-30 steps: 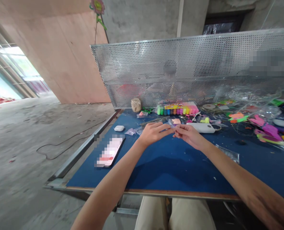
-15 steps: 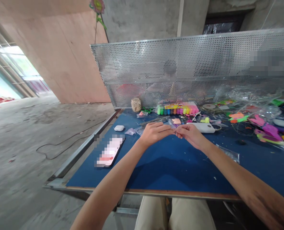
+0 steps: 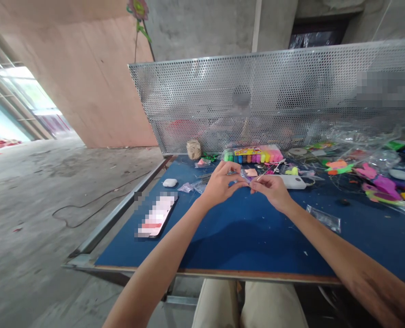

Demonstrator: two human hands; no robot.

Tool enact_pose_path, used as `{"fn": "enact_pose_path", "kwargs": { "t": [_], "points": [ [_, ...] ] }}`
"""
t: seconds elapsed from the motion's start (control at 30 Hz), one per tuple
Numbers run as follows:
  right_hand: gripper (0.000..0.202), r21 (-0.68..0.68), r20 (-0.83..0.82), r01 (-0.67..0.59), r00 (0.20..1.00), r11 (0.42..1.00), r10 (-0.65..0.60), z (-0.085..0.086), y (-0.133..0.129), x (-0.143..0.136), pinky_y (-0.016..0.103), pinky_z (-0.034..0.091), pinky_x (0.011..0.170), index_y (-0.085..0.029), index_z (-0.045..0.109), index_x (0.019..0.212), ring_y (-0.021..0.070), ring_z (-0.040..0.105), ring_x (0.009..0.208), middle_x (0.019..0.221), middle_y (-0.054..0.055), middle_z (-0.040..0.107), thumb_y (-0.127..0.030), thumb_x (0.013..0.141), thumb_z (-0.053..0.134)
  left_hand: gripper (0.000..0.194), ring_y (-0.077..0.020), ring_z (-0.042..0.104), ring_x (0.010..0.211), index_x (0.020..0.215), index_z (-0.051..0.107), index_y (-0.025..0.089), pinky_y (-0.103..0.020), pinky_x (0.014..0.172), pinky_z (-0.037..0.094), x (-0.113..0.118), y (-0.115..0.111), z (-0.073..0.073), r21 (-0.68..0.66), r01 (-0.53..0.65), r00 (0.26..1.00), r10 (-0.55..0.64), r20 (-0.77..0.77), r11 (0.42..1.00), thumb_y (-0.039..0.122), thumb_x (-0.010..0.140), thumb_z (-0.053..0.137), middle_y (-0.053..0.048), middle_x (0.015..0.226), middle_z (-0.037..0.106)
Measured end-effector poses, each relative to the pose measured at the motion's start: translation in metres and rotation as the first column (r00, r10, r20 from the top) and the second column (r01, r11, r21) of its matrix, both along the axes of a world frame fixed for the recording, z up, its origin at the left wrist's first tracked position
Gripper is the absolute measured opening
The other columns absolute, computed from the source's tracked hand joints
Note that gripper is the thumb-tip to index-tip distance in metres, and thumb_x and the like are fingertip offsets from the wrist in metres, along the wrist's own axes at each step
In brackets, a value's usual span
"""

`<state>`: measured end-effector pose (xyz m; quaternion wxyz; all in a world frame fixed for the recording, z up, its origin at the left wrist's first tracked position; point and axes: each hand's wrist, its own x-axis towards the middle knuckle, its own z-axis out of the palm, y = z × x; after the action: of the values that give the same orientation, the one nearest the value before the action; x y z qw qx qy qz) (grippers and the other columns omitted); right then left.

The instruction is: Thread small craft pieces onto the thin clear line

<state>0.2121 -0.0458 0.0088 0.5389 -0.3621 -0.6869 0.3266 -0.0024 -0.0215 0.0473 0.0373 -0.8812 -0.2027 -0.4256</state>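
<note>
Over the blue table (image 3: 236,241), my left hand (image 3: 222,183) is closed, its thumb and fingertips meeting at something too small to make out. Just right of it, my right hand (image 3: 271,190) pinches a thin, light stick or wire (image 3: 264,175) that points up and to the right. The fingertips of both hands are almost touching. Behind them lies a small bag with a pale pink piece (image 3: 251,172). A white power bank-like device (image 3: 293,182) is beside my right hand.
A phone (image 3: 159,214) and a white earbud case (image 3: 170,182) lie at the left. Coloured clay tubs (image 3: 253,155) stand before a perforated metal panel (image 3: 209,105). Bright foam shapes (image 3: 383,184) are at the right, with a clear bag (image 3: 323,218) nearer.
My left hand's fingers have lifted and arched, opening a gap above the thumb. My right hand has turned slightly, and the thin stick now shows above it.
</note>
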Motion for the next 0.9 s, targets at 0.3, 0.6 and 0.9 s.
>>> {"fn": "enact_pose_path", "kwargs": {
  "t": [0.3, 0.6, 0.9],
  "points": [
    [0.024, 0.083, 0.132, 0.048, 0.990, 0.995, -0.059, -0.003, 0.004, 0.005, 0.034, 0.046, 0.073, -0.022, 0.070, 0.072, 0.0204, 0.064, 0.072, 0.072, 0.002, 0.070, -0.041, 0.086, 0.068, 0.022, -0.0179, 0.059, 0.103, 0.097, 0.074, 0.022, -0.036, 0.094, 0.048, -0.003, 0.000, 0.003, -0.098, 0.038, 0.994, -0.048, -0.101, 0.994, 0.033, 0.096, 0.056, -0.006, 0.108, 0.064],
    [0.027, 0.112, 0.268, 0.038, 0.961, 0.993, -0.067, -0.004, 0.007, 0.006, 0.034, 0.047, 0.080, -0.022, 0.068, 0.076, 0.0229, 0.065, 0.088, 0.086, 0.004, 0.071, -0.042, 0.092, 0.059, 0.024, -0.0181, 0.063, 0.101, 0.103, 0.072, 0.023, -0.035, 0.093, 0.047, -0.006, 0.015, -0.012, -0.038, 0.051, 0.972, -0.059, -0.226, 0.998, 0.035, 0.098, 0.052, -0.005, 0.106, 0.071],
    [0.028, 0.132, 0.337, 0.031, 0.938, 0.991, -0.074, -0.003, 0.009, 0.008, 0.035, 0.048, 0.083, -0.023, 0.071, 0.079, 0.0234, 0.066, 0.090, 0.094, 0.005, 0.073, -0.042, 0.093, 0.057, 0.023, -0.0147, 0.065, 0.089, 0.101, 0.072, 0.022, -0.027, 0.081, 0.050, -0.008, 0.020, -0.021, -0.147, 0.117, 0.979, -0.139, -0.151, 0.982, 0.036, 0.097, 0.054, -0.004, 0.096, 0.072]
  ]
}}
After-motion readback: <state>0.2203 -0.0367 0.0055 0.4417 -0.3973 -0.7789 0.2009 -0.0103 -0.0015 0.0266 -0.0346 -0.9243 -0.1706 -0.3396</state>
